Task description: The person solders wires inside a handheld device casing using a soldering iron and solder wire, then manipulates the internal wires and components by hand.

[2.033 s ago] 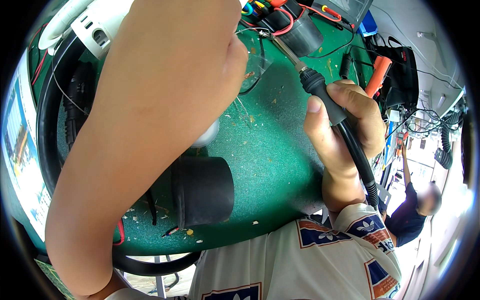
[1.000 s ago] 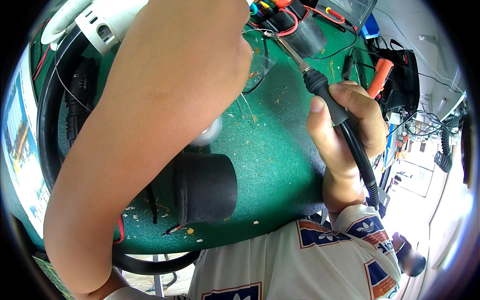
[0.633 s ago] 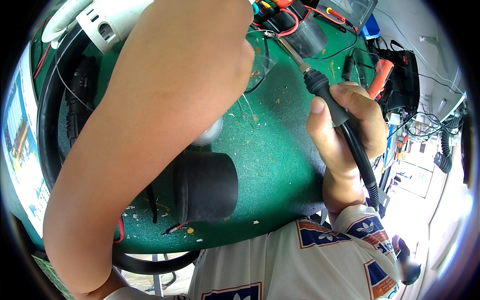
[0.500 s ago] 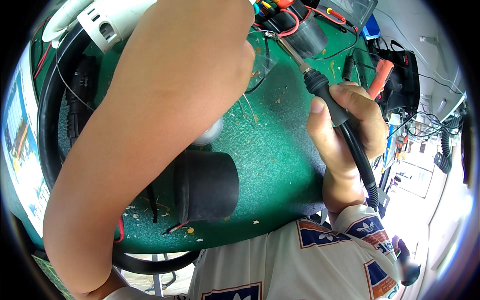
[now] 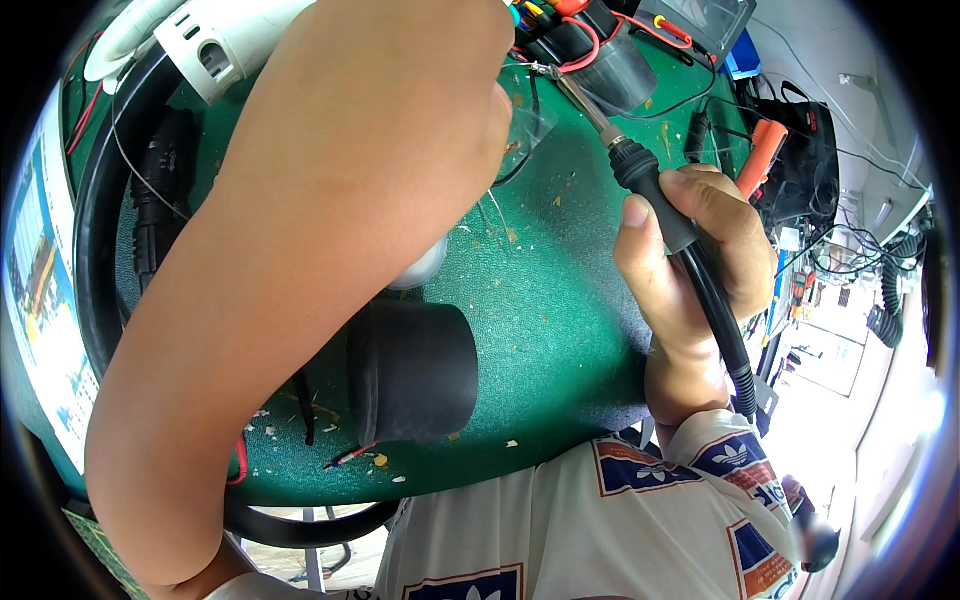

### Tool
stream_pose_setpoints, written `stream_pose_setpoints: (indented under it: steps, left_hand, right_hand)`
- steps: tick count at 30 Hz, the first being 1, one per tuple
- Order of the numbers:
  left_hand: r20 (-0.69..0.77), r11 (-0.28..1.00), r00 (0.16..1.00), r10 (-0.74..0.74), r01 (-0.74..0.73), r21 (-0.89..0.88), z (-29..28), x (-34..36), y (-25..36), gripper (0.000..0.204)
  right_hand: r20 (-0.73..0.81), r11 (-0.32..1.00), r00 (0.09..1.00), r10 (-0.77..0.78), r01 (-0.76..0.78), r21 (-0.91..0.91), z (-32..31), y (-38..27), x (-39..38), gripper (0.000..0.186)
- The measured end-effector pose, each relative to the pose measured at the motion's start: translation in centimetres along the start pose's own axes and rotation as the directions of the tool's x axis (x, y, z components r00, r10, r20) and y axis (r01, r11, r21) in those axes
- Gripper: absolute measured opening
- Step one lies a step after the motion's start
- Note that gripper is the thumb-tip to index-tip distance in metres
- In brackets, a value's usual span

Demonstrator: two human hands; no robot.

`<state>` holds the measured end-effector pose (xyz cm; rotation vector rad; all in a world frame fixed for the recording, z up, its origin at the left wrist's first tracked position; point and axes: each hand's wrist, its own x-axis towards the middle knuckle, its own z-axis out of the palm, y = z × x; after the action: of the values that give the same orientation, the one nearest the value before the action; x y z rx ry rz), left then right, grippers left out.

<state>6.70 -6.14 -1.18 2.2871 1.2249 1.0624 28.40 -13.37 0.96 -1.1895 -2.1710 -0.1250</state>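
Co-worker [image 5: 818,540] drops lower, far right of the tool cup [image 5: 624,80], versus two seconds ago; framing shifts a touch, iron grip looks unchanged. Right hand [image 5: 740,250] grasps the soldering iron [image 5: 652,190] by its dark handle, nearer the wearer than the cup; iron's tip sits just left of the cup, at a thin wire end [image 5: 543,69]. Left hand [image 5: 478,85] is further left of the cup, fingers hidden, can't tell if it grips anything. Probably heating or soldering the joint; next move likely calls for a steady tip, then a clean lift-off. Plastic film [image 5: 527,130] lies left and wearer-side of the cup, a possible melt risk. Orange handle [image 5: 763,157] is right of the cup; black cylinder [image 5: 420,370] well wearer-side and left. Cup itself crowds the tip; left forearm blocks the view left of it.
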Motion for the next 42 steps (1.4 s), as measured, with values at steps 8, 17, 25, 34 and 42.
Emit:
stream_pose_setpoints:
  steps: [8, 17, 25, 34, 42]
  left_hand:
    - [-0.007, 0.996, 0.998, 0.062, -0.061, 0.061, 0.7, 0.2, -0.9, 0.011]
    - [-0.018, 0.999, 0.999, -0.026, 0.026, -0.024, 1.2, 0.4, -0.6, 0.011]
    - [0.037, 0.992, 0.999, -0.019, 0.023, -0.121, -0.8, 0.5, 1.0, 0.011]
    - [0.017, 1.0, 1.0, 0.001, -0.001, -0.014, 0.1, 0.3, 0.1, 0.011]
    - [0.035, 0.992, 0.999, -0.031, 0.035, -0.125, -1.0, 0.7, 1.1, 0.01]
  right_hand:
    - [0.004, 0.999, 1.0, 0.017, -0.017, 0.03, 0.0, 0.0, -0.2, 0.026]
    - [-0.071, 0.998, 0.997, -0.042, 0.045, 0.04, 0.6, 0.5, 0.1, 0.024]
    - [0.007, 1.0, 1.0, -0.017, 0.017, 0.012, 0.0, 0.1, -0.1, 0.025]
    - [0.005, 0.999, 0.999, -0.034, 0.034, 0.018, 0.1, 0.2, -0.1, 0.026]
    - [0.018, 0.997, 0.997, -0.075, 0.075, -0.014, 0.0, 0.2, 0.1, 0.027]
